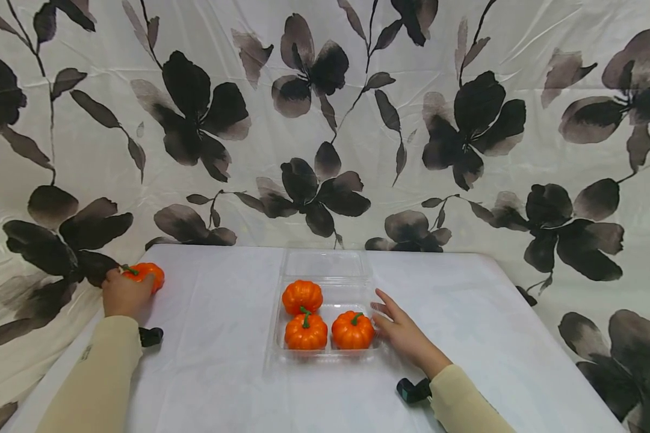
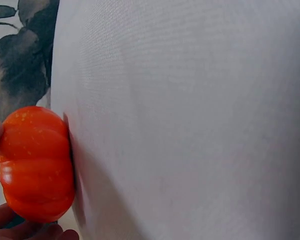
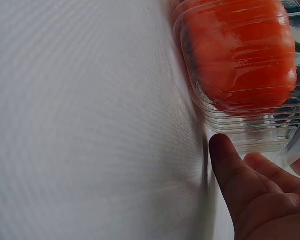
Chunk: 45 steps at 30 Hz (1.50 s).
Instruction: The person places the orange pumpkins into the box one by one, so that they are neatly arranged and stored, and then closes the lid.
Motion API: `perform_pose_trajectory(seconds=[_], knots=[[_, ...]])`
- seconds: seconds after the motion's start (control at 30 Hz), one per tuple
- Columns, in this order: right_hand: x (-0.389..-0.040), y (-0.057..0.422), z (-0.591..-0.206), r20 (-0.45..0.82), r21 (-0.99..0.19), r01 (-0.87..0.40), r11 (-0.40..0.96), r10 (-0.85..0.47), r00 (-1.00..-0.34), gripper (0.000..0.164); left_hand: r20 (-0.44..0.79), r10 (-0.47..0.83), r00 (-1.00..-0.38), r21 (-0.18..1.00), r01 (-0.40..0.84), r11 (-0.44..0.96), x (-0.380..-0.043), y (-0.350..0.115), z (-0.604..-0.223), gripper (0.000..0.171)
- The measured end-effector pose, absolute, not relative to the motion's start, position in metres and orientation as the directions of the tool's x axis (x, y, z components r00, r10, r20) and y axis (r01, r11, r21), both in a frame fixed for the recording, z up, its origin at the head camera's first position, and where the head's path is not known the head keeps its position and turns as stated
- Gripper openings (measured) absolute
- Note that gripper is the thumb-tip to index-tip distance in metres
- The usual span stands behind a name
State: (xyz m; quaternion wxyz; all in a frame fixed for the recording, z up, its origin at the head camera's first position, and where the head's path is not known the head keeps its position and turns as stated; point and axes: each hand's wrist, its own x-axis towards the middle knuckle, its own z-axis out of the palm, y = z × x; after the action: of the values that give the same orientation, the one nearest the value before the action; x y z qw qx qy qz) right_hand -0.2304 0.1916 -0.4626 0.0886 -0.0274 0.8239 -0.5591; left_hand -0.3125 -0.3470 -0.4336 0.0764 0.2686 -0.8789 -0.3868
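At the table's left edge my left hand [image 1: 127, 293] grips a small orange pumpkin [image 1: 150, 276] with a green stem. Its thumb and fingers sit on opposite sides of the pumpkin [image 2: 37, 165] in the left wrist view. A clear plastic container [image 1: 325, 294] with its lid raised stands mid-table. Inside are three more pumpkins: one at back left [image 1: 302, 297], one at front left [image 1: 306, 332] and one at front right [image 1: 352, 331]. My right hand [image 1: 403, 334] is at the container's right side, fingers extended; in the right wrist view they lie close against the clear wall [image 3: 250, 125].
A white cloth covers the table [image 1: 211, 373]. Behind it hangs a white curtain [image 1: 390, 198] printed with dark flowers. A black wrist camera [image 1: 413, 391] is strapped at the right wrist, another [image 1: 150, 337] at the left.
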Motion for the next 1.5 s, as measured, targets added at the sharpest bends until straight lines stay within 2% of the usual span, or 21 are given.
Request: perform_pose_trajectory(seconds=[0.57,0.93,1.2,1.5], knots=[[-0.228,0.19,-0.46,-0.1,-0.92,0.033,0.39,-0.151,-0.983,0.061,-0.132,-0.501,-0.855,0.778,-0.403,0.482,-0.319,-0.355,-0.438,0.087],[-0.229,0.19,-0.459,-0.111,-0.914,0.048,0.403,-0.134,-0.985,0.062,-0.06,-0.467,-0.882,0.786,-0.33,0.523,-0.323,-0.349,-0.431,0.083],[-0.23,0.191,-0.461,-0.11,-0.916,0.051,0.398,-0.126,-0.986,0.062,-0.011,-0.374,-0.927,0.784,-0.24,0.572,-0.323,-0.34,-0.424,0.081],[-0.23,0.19,-0.461,-0.106,-0.917,0.048,0.396,-0.126,-0.986,0.062,0.036,-0.307,-0.951,0.78,-0.165,0.603,-0.322,-0.336,-0.42,0.081]])
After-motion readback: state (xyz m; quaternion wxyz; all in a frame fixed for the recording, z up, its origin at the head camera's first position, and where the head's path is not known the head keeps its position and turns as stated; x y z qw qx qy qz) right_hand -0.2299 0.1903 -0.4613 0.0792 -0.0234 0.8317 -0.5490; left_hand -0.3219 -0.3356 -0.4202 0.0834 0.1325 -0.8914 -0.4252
